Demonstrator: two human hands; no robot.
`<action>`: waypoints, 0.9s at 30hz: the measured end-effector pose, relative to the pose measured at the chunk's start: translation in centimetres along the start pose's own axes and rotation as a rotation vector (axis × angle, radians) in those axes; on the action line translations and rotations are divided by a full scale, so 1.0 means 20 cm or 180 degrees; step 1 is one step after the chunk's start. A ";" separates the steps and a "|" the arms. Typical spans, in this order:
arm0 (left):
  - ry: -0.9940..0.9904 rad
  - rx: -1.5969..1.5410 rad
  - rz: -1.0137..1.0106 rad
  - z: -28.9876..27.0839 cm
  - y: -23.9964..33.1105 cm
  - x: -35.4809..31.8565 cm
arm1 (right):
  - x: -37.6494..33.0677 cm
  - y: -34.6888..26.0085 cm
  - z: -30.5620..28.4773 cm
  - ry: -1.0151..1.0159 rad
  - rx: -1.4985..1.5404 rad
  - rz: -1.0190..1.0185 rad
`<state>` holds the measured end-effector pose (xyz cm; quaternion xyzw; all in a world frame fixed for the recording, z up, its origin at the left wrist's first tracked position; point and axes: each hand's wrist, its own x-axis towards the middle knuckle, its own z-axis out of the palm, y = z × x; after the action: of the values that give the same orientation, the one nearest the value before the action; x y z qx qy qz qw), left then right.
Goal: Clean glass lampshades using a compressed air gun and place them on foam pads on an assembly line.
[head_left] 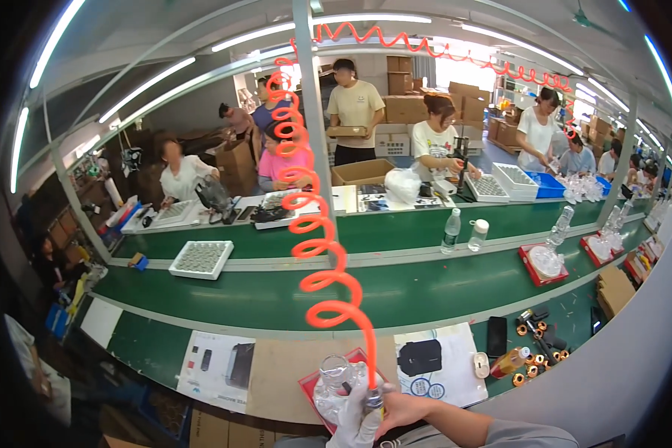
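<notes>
Right hand [402, 409] grip: fingers wrapped tight round the air tool [373, 403] fed by the orange coiled plastic hose [317, 231], nozzle aimed low. Left hand [349, 422], white-gloved, grip state unclear; it steadies a clear round plastic piece [334, 371] over the red tray [308, 386] at the bench [284, 373] edge, within reach.

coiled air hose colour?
Orange-red coiled hose, clearest in the head view, running down to the tool in the right hand.
</notes>
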<state>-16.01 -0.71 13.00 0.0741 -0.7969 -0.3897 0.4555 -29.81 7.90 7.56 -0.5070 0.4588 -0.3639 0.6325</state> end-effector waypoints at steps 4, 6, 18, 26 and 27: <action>-0.0204 -0.0372 0.0303 -0.01 -0.10 0.20 | -0.06 0.01 -0.18 0.1332 -0.0038 -0.0865; -0.0278 0.1399 0.0526 -0.04 -0.15 0.27 | -0.07 0.02 -0.28 0.2047 0.0503 -0.0840; -0.2401 0.0854 -0.1672 0.01 -0.35 0.50 | 0.42 0.69 -0.50 0.3719 -0.1838 0.1420; 0.0087 0.0136 -0.0668 0.11 -0.45 0.11 | 0.55 0.84 -0.40 0.3727 -0.2252 0.1031; 0.0531 -0.0207 -0.0884 0.16 -0.46 0.09 | 0.55 0.84 -0.41 0.3707 -0.2239 0.1050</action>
<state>-21.65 -6.11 6.95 0.2009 -0.7254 -0.4670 0.4640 -34.14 -1.09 -11.74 -0.3278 0.8846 -0.3056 0.1290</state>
